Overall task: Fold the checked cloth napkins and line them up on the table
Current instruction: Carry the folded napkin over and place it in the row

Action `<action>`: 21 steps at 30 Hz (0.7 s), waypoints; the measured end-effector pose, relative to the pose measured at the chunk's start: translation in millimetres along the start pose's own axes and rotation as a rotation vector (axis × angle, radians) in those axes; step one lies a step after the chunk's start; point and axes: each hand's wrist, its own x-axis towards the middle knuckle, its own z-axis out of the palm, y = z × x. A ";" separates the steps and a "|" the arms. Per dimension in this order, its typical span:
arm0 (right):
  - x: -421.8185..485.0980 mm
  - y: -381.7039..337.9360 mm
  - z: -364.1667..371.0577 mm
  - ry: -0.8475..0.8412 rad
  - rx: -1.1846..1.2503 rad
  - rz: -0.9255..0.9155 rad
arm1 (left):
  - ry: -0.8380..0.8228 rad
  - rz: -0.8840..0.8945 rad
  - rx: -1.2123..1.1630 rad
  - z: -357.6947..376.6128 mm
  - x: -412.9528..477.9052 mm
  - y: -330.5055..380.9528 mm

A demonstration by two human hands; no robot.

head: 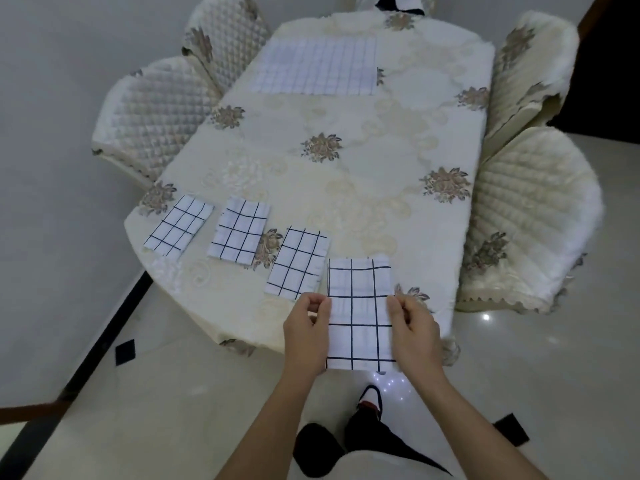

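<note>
Your left hand (306, 327) and right hand (414, 323) each pinch a long side of the folded napkin (358, 306), keeping it square to drop in line with the three finished napkins (239, 233) on its left. Its far end seems to rest on the tabletop (346, 188), though I can't be sure; the near half overhangs the edge. You have room to its right, and the unfolded napkins (318, 69) wait at the far end.

One wide-angle view from a camera worn on the person's head, facing forward and steeply down. The near end of the tabletop (346, 188) lies close below, and its far end recedes toward the top edge. The floor (173, 375) shows beneath.
</note>
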 end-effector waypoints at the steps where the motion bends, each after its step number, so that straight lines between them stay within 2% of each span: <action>1: 5.8 -1.3 1.1 0.005 0.004 0.018 | -0.021 -0.003 0.007 2.6 8.1 2.2; 12: 52.9 5.3 13.7 0.186 -0.057 0.136 | -0.268 0.058 0.106 28.6 88.2 11.5; 21: 84.8 19.2 20.9 0.192 -0.122 0.235 | -0.381 -0.002 0.206 51.5 129.8 10.7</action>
